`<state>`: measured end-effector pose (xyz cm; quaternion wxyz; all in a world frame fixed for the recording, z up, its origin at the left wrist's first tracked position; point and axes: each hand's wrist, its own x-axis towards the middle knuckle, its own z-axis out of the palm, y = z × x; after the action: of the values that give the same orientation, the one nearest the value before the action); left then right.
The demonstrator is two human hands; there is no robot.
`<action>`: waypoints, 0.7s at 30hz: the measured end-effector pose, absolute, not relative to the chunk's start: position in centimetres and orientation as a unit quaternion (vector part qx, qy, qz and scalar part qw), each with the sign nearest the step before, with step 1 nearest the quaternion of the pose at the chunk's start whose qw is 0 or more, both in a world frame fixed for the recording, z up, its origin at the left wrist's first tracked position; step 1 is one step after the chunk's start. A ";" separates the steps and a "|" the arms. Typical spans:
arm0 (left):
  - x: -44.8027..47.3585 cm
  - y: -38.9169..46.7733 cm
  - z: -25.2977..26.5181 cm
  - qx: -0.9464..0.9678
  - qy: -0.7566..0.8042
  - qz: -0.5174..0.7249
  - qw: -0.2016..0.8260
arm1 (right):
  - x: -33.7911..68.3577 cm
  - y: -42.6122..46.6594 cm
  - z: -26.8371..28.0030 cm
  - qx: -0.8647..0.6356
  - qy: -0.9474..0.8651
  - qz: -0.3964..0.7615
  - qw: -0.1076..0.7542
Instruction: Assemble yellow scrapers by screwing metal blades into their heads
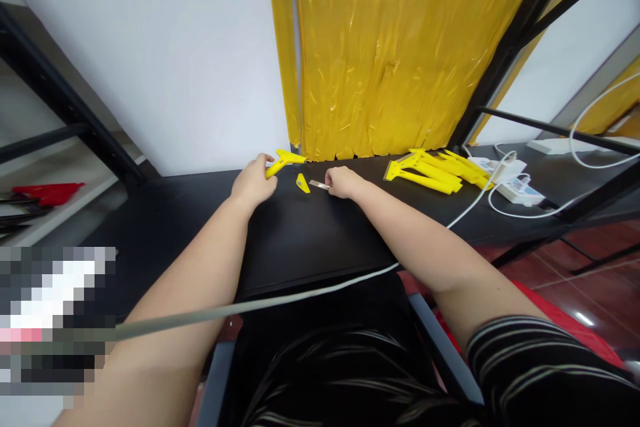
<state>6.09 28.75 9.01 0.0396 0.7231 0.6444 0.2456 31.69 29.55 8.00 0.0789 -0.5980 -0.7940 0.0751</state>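
Note:
In the head view, my left hand [254,181] is closed around the handle of a yellow scraper [286,159], whose wide head points right and upward. My right hand [344,183] pinches a thin, flat metal blade [319,184] that sticks out to the left, just above the black tabletop. Between my two hands lies a small yellow triangular piece [303,183] with a round metal-looking fastener on it; neither hand touches it.
Several yellow scrapers [425,170] are piled to the right. Beyond them sit white power strips [515,188] with white cables. A pale cable [320,291] crosses in front of the table edge. Yellow plastic sheeting [380,67] hangs behind the black table [305,233].

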 end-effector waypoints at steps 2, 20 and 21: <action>6.2 28.6 9.2 0.731 0.632 0.254 0.044 | 31.7 29.6 7.8 -0.598 -0.792 0.084 0.092; 7.9 27.1 9.1 0.852 0.472 0.201 0.103 | 35.2 31.5 7.3 -0.459 -0.613 0.436 0.473; 8.0 27.0 9.1 0.856 0.468 0.196 0.101 | 35.1 31.4 7.5 -0.453 -0.613 0.441 0.474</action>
<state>7.96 26.98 9.08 0.1011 0.8561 0.4676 0.1957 35.13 31.44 7.49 0.4736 -0.4535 -0.6127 0.4412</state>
